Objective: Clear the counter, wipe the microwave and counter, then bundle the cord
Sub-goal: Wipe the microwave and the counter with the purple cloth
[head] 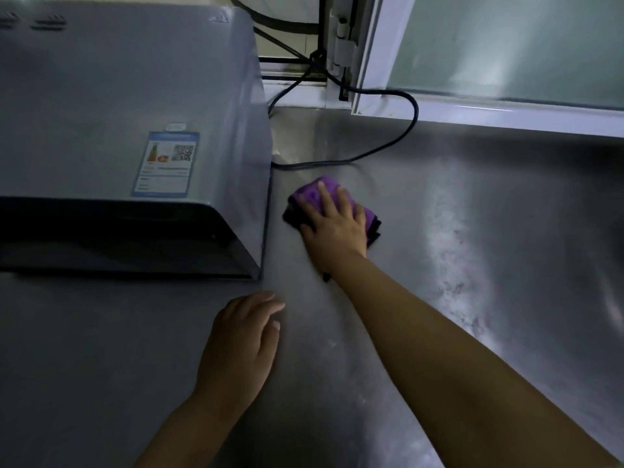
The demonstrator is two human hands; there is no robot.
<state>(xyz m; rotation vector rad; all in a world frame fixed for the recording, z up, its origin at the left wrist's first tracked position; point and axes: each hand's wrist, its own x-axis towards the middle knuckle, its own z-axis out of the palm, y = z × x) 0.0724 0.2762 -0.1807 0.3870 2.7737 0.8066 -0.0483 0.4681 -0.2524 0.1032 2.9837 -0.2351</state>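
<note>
Head view, looking down: one microwave (128,130), one cloth (324,194), one cord (388,143), two bare hands. Grey, boxy microwave at the left, smooth-cased with rounded top edges, dark glossy door facing the near side, one blue-bordered label (166,164) stuck on its top. Under everything, one steel counter (472,231), brushed and dull, smeared with pale streaks on the right. Purple cloth, soft and folded into a thick pad with darker edges, lying flat on the counter just beside the microwave's right side. Black cord, thin and round, looping from the window corner across the counter and back toward the microwave's rear right corner. Frosted window (506,49) in a white frame along the far edge.

Right hand (332,228) stretched well forward, arm long and straight, palm down on the cloth, fingers extended and slightly spread, pressing rather than clutching. Left hand (241,346) nearer, palm down at the counter in front of the microwave's corner, fingers loosely together and gently curled, holding nothing.
</note>
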